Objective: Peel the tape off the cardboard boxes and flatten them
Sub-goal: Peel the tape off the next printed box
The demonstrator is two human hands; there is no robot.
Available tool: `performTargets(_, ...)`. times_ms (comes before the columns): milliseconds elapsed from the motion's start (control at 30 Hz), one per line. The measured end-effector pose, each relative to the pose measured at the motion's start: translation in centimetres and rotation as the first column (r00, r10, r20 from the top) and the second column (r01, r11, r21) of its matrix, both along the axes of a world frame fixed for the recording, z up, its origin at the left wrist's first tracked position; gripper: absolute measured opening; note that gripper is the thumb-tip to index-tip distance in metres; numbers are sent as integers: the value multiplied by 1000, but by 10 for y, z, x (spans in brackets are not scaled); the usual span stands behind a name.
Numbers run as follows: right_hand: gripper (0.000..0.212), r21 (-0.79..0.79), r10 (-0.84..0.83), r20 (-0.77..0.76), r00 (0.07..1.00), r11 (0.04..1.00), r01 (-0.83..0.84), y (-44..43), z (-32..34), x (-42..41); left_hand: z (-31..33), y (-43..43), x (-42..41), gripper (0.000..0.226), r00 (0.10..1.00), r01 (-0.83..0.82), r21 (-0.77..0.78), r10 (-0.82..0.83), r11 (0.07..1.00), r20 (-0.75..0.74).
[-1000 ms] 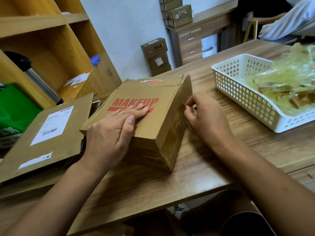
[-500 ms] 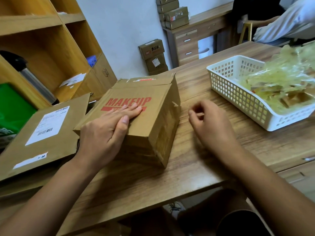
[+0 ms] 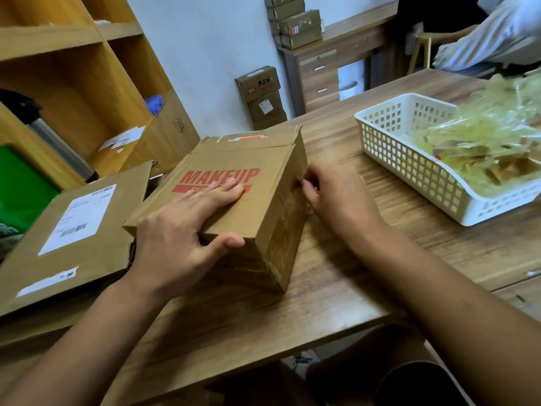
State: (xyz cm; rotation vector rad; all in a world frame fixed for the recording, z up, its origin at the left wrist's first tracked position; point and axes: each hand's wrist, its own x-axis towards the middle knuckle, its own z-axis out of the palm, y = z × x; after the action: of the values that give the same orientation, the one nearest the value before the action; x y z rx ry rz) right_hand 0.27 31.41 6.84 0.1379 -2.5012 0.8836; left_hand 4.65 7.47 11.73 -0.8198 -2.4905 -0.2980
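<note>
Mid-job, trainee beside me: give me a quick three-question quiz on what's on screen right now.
1. True or false: the left hand rests on top of the MAKEUP box, thumb hooked over its near edge.
2. Where are the right hand fingertips? A) on the box's top B) at the box's right side C) on the box's near face
3. Fill in: the peeled tape is piled in the white ___.

Key: 1 true; 2 B; 3 basket.
</note>
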Motion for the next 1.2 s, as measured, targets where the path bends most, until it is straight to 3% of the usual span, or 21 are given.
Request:
performTargets(300, 13, -20, -55, -74, 996, 998, 54, -4, -12, 13, -1, 1, -2, 92, 999, 7, 34, -6, 999, -41)
performTargets(500, 10, -113, -6, -127, 992, 994, -8, -10, -16, 19, -2, 1, -2, 92, 999, 3, 36, -2, 999, -42)
performTargets(1000, 18, -152, -28, -129, 991, 988, 8, -16, -23, 41, -1, -2, 1, 95, 998, 33, 33, -31, 999, -51)
performTargets(1200, 15, -157, -1, -51, 999, 987, -7, -12, -20, 46, -1, -4, 2, 92, 998, 53, 45, -52, 998, -24)
